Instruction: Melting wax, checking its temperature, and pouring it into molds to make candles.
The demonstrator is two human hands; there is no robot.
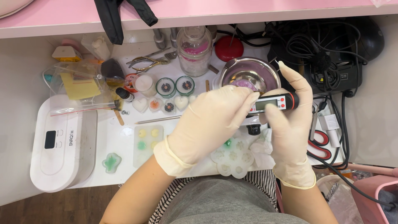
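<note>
Both my hands wear cream gloves. My right hand [290, 124] grips a black digital probe thermometer [275, 102] with a small display, held level in front of a round metal pot [248, 74] with purple wax inside. My left hand [211, 122] pinches the thermometer's left end, where its fingertips hide the probe. Below my hands lies a white silicone flower mould [232, 159] with a green spot.
A white rectangular mould [148, 143] with yellow and green fills, heart-shaped candles [155, 104], round tins [166, 87], a glass jar [194, 49], a white lamp box [62, 143], scissors [321, 145] and tangled black cables [323, 45] crowd the white worktop.
</note>
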